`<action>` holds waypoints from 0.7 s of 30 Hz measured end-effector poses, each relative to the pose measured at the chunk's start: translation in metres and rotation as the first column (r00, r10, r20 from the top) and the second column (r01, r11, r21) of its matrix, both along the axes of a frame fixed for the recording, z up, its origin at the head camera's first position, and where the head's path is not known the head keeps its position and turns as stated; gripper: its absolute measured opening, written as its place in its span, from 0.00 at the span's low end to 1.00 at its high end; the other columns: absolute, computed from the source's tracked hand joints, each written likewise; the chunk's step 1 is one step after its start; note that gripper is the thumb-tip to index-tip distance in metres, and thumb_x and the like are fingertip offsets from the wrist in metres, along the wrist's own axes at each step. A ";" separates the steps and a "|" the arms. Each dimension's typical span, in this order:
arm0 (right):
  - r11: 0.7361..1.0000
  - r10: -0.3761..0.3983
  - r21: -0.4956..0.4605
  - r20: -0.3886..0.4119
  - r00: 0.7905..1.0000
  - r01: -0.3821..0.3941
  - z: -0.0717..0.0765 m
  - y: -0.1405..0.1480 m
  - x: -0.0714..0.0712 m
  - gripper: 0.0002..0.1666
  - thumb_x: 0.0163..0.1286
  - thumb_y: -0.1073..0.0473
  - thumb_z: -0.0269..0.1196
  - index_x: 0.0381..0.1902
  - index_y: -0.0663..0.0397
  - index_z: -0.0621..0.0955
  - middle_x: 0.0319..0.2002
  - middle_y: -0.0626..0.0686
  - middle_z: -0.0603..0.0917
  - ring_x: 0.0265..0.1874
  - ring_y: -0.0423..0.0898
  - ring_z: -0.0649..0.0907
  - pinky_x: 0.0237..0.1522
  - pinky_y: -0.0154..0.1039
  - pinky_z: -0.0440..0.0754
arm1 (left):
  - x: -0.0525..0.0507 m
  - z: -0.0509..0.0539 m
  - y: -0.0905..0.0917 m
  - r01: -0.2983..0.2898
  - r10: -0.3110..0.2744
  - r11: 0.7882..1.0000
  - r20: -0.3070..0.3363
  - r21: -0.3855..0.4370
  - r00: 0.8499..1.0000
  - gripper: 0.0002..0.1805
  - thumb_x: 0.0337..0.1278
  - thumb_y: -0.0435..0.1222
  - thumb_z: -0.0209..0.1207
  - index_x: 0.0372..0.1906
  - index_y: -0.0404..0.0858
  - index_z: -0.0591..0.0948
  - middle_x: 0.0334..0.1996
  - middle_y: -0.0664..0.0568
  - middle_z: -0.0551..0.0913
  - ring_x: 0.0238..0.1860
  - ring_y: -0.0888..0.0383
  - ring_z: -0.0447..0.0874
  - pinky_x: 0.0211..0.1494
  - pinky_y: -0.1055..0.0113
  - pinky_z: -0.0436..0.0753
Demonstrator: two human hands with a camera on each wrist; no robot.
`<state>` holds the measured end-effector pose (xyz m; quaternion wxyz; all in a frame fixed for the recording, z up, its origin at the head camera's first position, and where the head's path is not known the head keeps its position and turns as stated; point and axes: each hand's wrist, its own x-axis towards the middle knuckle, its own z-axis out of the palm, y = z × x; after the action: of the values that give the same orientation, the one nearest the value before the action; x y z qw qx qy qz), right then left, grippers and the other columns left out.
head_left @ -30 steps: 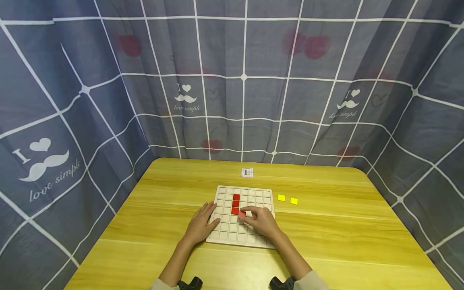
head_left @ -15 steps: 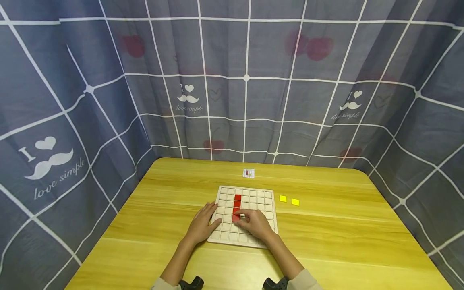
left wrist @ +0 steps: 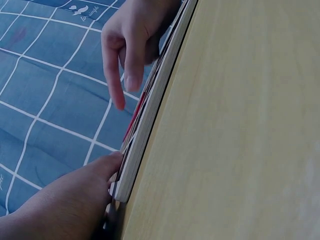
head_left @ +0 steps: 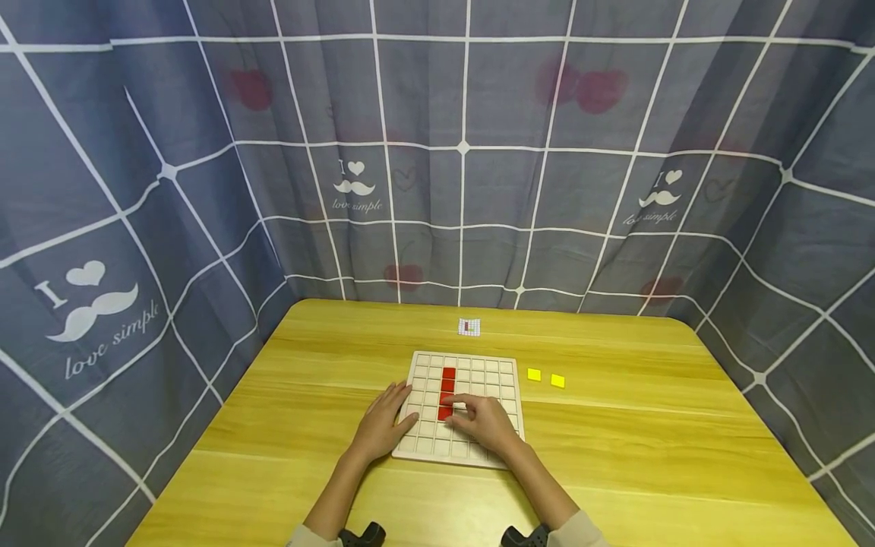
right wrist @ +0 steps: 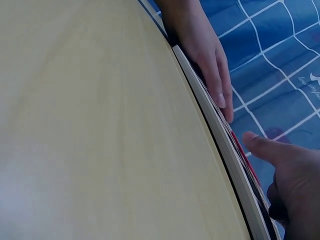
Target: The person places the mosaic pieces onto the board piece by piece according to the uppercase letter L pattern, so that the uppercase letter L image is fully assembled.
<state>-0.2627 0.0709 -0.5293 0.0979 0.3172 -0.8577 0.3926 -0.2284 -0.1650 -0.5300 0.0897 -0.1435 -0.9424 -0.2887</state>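
Just released, lengthening red column [head_left: 447, 385] to four: near tile [head_left: 443, 414]; right hand [head_left: 487, 422] narrowly parted; left hand [head_left: 379, 422] relaxed on left edge of board [head_left: 481, 389]; yellow tiles [head_left: 534, 374] off-board, right.

Item, red tile [head_left: 444, 412]: a second ago I had it pinched beside the column of three red tiles [head_left: 447, 385]; now I log it lying in a cell of the grid board [head_left: 494, 378], directly below them, making four in line.
Item, right grip [head_left: 486, 421]: shifted left to the column, thumb and forefinger now parted, tile released.
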 end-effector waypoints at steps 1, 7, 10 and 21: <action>1.000 -0.001 -0.019 0.002 1.000 0.001 0.000 0.003 0.000 0.18 0.56 0.51 0.68 0.45 0.48 0.84 0.09 0.37 0.60 0.09 0.30 0.54 0.10 0.26 0.56 | 0.000 -0.001 0.000 0.001 -0.001 1.000 -0.004 0.001 1.000 0.32 0.62 0.49 0.53 0.67 0.38 0.65 0.66 0.45 0.63 0.69 0.46 0.53 0.68 0.48 0.53; 0.989 -0.102 -0.107 0.008 0.995 0.103 0.001 0.038 -0.007 0.16 0.56 0.53 0.69 0.43 0.49 0.84 0.10 0.37 0.60 0.10 0.30 0.55 0.11 0.27 0.57 | 0.000 0.000 0.000 0.002 -0.001 1.000 -0.011 0.008 1.000 0.32 0.62 0.49 0.53 0.66 0.37 0.66 0.66 0.44 0.63 0.69 0.46 0.52 0.68 0.47 0.53; 0.975 -0.177 -0.136 0.015 0.984 0.178 0.003 0.062 -0.013 0.16 0.55 0.55 0.69 0.43 0.51 0.84 0.10 0.39 0.61 0.10 0.32 0.56 0.12 0.29 0.58 | 0.000 0.000 0.000 0.000 0.000 1.000 -0.011 0.011 1.000 0.32 0.62 0.49 0.53 0.66 0.37 0.65 0.66 0.45 0.63 0.69 0.46 0.52 0.68 0.48 0.53; 0.902 -0.424 -0.100 -0.014 0.906 0.421 0.000 0.139 -0.029 0.21 0.56 0.55 0.69 0.47 0.57 0.82 0.10 0.43 0.61 0.09 0.35 0.55 0.10 0.31 0.57 | 0.000 -0.001 0.000 0.007 -0.007 1.000 -0.013 0.008 1.000 0.31 0.62 0.49 0.52 0.66 0.38 0.65 0.66 0.45 0.62 0.69 0.46 0.52 0.67 0.46 0.53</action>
<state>-0.2914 0.2097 -0.5295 0.2107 0.1258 -0.8846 0.3966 -0.2280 -0.1650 -0.5306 0.0953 -0.1482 -0.9400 -0.2920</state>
